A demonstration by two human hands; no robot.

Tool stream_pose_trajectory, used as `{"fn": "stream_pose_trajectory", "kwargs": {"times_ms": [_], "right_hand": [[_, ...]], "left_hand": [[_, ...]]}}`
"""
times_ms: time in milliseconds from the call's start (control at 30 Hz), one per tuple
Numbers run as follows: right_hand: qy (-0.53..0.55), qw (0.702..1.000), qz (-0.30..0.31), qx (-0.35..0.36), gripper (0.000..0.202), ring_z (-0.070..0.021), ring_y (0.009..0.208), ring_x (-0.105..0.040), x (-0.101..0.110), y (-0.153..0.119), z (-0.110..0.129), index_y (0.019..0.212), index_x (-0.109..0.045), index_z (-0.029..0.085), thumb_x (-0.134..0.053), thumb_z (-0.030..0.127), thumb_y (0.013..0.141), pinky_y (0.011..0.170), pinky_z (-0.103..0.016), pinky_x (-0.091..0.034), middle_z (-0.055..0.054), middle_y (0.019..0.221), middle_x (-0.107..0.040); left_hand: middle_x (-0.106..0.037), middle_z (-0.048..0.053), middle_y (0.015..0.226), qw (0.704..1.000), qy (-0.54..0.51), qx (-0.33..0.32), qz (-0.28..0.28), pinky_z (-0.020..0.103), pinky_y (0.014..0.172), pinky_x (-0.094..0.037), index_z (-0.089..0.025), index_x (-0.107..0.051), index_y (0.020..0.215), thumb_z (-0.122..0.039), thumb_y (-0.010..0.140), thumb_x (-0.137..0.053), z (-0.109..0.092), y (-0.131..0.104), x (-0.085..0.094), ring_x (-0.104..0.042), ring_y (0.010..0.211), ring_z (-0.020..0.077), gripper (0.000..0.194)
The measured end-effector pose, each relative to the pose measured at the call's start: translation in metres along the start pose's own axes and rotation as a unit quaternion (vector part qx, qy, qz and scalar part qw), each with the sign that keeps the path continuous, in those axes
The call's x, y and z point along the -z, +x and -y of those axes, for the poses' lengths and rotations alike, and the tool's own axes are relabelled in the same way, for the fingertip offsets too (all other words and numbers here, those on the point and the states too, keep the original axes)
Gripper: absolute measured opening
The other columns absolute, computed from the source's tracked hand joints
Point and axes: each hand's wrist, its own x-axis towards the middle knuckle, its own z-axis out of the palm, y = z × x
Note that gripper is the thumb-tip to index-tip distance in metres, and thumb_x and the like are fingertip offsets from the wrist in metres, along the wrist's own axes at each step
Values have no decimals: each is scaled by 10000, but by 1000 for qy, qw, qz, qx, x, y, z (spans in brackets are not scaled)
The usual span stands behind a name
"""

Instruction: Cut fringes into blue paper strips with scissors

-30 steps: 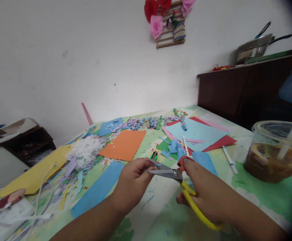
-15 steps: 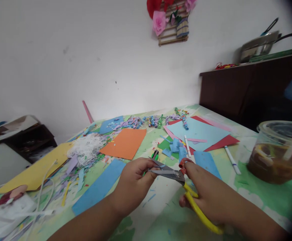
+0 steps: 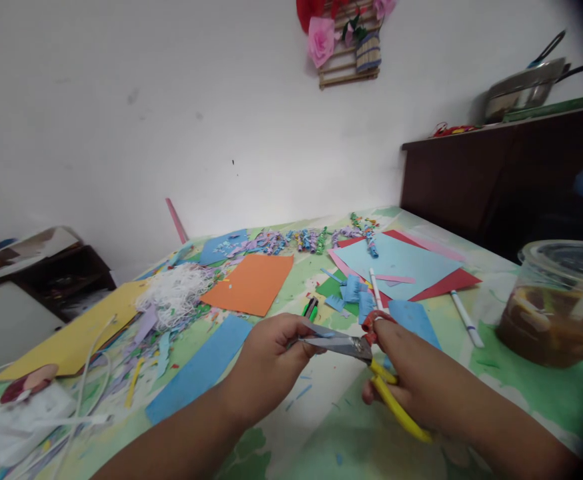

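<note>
My right hand (image 3: 411, 373) grips a pair of scissors (image 3: 346, 345) with yellow handles; red wrapping shows around the upper loop. The slightly parted blades point left to my left hand (image 3: 276, 363), whose thumb and fingers are pinched together right at the tips. A small sliver of blue paper (image 3: 327, 335) shows between the blades there; most of what the left hand pinches is hidden. Beyond the scissors lie fringed blue paper pieces (image 3: 352, 291) on green paper. A blue paper strip (image 3: 199, 370) rests left of my left hand, and thin blue offcuts (image 3: 303, 392) are scattered below the blades.
Orange paper (image 3: 251, 283), a heap of white string (image 3: 179, 293) and yellow paper (image 3: 79, 327) spread leftward. Light blue and red sheets (image 3: 401, 263) lie at the right back. White markers (image 3: 466, 320) and a plastic cup of brown drink (image 3: 556, 313) stand near my right arm. Curled fringed strips line the back.
The scissor blades have come a little closer together, and the handles and my right fingers have shifted slightly. My left hand stays almost in place. The view has moved a little.
</note>
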Motion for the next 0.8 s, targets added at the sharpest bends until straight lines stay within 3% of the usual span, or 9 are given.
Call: {"fn": "stream_pose_trajectory", "kwargs": {"times_ms": [300,467,633,800], "right_hand": [[-3,1000,-14,-7,396,-272,920,-488,3,0,2,940,-423,180,-625,325,632,734,-372,-411,-105,970,-517],[0,999,-39,-8,457,-282,1024,-426,4,0,4,989,-422,183,-635,317,608,829,-400,-365,-121,1063,-473],[30,998,-47,-19,488,-278,1040,-435,3,1,3,1025,-434,169,-638,301,602,852,-401,-355,-129,1112,-470],[80,994,-73,-31,436,-281,979,-475,3,2,2,980,-446,185,-639,311,609,823,-411,-365,-109,1066,-502]], "left_hand": [[-526,-46,499,999,-28,17,-13,195,466,-366,-201,-630,579,-128,637,-570,-1,1,-1,-473,472,110,112],[-519,-51,483,997,-58,35,-45,186,459,-343,-199,-615,546,-170,645,-575,-4,3,4,-452,481,104,111],[-597,-25,578,989,-121,51,-66,200,541,-386,-174,-608,602,-238,692,-575,4,9,6,-511,580,118,115],[-570,-28,568,974,-207,64,-69,208,587,-399,-153,-585,622,-256,717,-572,10,16,4,-511,573,98,141]]}}
